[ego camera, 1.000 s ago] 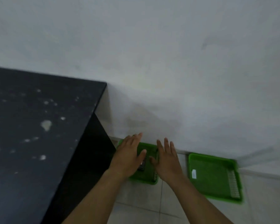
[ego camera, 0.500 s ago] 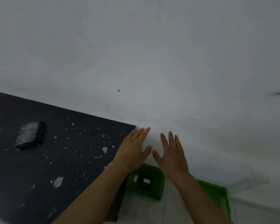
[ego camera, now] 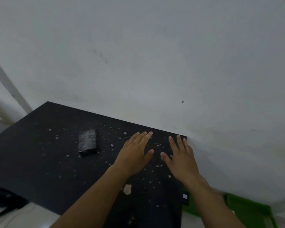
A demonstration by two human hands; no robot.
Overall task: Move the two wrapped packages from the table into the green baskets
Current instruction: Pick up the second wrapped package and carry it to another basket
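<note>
One dark package in shiny clear wrap point(ego camera: 87, 142) lies on the black speckled table point(ego camera: 39, 162), left of centre. My left hand point(ego camera: 135, 153) hovers flat over the table to the package's right, fingers apart, holding nothing. My right hand point(ego camera: 181, 158) is spread beside it near the table's right edge, also holding nothing. On the floor at the lower right are two green baskets: the near basket point(ego camera: 187, 209) is mostly hidden by the table and my right arm, with a dark package point(ego camera: 185, 197) partly showing in it; the far basket point(ego camera: 250, 213) is cut by the frame.
A plain white wall point(ego camera: 155, 63) rises directly behind the table. Dark cables or straps point(ego camera: 5, 203) lie on the pale floor at the lower left. A white bar point(ego camera: 8, 86) leans along the left edge.
My view and both hands have swung up and left, from over the near green basket on the floor to above the table. The wrapped package on the table has come into view.
</note>
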